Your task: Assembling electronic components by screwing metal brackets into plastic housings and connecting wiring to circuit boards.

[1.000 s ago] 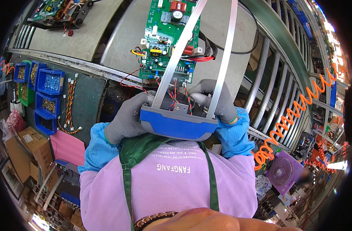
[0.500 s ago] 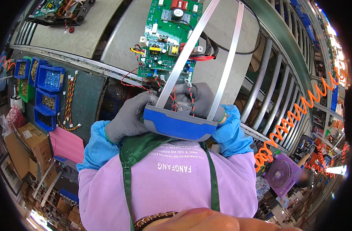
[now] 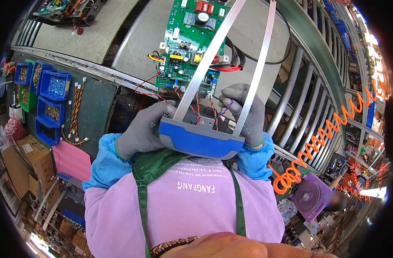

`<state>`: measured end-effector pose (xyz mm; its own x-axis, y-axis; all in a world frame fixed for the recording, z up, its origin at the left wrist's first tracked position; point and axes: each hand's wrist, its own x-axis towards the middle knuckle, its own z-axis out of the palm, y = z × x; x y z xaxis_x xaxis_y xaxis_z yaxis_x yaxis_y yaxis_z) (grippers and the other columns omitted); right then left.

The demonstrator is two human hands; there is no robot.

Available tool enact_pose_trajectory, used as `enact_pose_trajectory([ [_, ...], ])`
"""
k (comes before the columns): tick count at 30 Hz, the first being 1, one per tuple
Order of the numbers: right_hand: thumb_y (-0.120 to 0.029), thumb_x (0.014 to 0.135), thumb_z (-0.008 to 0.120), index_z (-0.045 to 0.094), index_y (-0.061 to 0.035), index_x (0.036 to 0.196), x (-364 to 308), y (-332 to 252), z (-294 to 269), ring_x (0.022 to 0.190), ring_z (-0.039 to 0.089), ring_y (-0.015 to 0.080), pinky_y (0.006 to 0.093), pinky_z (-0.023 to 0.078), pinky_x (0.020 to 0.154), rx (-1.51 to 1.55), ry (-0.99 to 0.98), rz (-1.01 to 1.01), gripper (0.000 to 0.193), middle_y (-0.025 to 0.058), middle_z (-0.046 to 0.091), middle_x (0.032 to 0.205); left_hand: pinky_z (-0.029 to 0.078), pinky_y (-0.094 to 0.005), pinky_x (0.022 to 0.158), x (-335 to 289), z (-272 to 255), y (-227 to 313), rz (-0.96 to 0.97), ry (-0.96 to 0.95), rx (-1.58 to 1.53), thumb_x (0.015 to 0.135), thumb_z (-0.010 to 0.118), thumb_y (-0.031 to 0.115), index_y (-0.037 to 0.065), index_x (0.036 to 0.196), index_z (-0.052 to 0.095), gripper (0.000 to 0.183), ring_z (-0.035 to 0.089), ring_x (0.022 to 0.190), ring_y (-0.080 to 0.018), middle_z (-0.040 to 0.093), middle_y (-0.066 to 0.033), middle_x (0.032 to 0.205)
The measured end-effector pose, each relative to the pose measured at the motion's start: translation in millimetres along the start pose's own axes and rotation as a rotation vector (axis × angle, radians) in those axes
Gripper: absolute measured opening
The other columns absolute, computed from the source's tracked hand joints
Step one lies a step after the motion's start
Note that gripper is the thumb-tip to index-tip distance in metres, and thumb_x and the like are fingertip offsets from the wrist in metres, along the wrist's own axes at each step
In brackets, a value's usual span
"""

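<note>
A blue and grey plastic panel [image 3: 196, 139] is in front of my chest, with two metal strips [image 3: 210, 58] running away from it. My left hand [image 3: 141, 129], in a grey glove, is closed on the panel's left end, its thumb along the upper edge. Beyond the panel lies a green circuit board [image 3: 188, 64] with many components. Twisted wires in red, black, blue and green run between board and panel. My gloved right hand [image 3: 248, 112], behind the right strip, pinches a twisted wire [image 3: 224, 112] ending in a small white plug. The strip hides part of that hand.
Blue and green bins [image 3: 54, 86] of small screws stand at the left, beside a bundle of twisted cables [image 3: 77, 109]. Another opened unit [image 3: 71, 13] sits at the far left. Metal rollers [image 3: 286, 92] and a coiled orange hose [image 3: 329, 133] are on the right, near a purple fan [image 3: 309, 195].
My right hand has moved right, out from behind the panel's middle, and a wire with a white plug now shows at its fingers. The board has shifted slightly right; my left hand keeps its grip.
</note>
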<state>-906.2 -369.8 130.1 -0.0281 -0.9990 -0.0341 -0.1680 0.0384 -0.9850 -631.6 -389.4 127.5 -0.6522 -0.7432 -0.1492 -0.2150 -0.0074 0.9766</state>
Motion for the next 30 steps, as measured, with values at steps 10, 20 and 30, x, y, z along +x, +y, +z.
enact_pose_trajectory([
  [10, -0.003, 0.084, 0.067, 0.063, 0.0051, 0.097, 1.0, 1.8, 19.3, 0.082, 0.065, 0.0193, 0.0289, 0.057, 0.071, 0.340, 0.082, 0.250, 0.016, 0.0123, 0.061, 0.095, 0.049, -0.0326, 0.088, -3.7, -2.5, -3.6, -0.007, 0.003, -0.013, 0.069, 0.085, 0.020, 0.002, 0.111, 0.057, 0.053, 0.062, 0.098, -0.0182, 0.061, -0.0116, 0.110],
  [20, 0.006, 0.077, 0.066, 0.066, -0.0032, 0.089, -0.5, 12.0, 28.5, 0.075, 0.063, 0.0141, 0.0270, 0.048, 0.060, -0.401, 0.385, -0.179, 0.015, 0.0077, 0.063, 0.087, 0.049, -0.0313, 0.086, -5.4, -4.8, -6.6, -0.016, -0.005, -0.008, 0.067, 0.087, 0.019, 0.002, 0.111, 0.057, 0.055, 0.061, 0.095, -0.0164, 0.062, -0.0099, 0.108],
  [30, 0.011, 0.073, 0.062, 0.065, -0.0007, 0.091, 4.4, 17.7, 19.2, 0.089, 0.067, 0.0230, 0.0330, 0.054, 0.075, -0.199, 0.111, -0.306, 0.022, 0.0128, 0.068, 0.093, 0.049, -0.0316, 0.087, -6.2, -4.1, -9.2, -0.013, 0.002, -0.044, 0.066, 0.087, 0.019, 0.003, 0.112, 0.057, 0.057, 0.061, 0.096, -0.0166, 0.062, -0.0099, 0.108],
])
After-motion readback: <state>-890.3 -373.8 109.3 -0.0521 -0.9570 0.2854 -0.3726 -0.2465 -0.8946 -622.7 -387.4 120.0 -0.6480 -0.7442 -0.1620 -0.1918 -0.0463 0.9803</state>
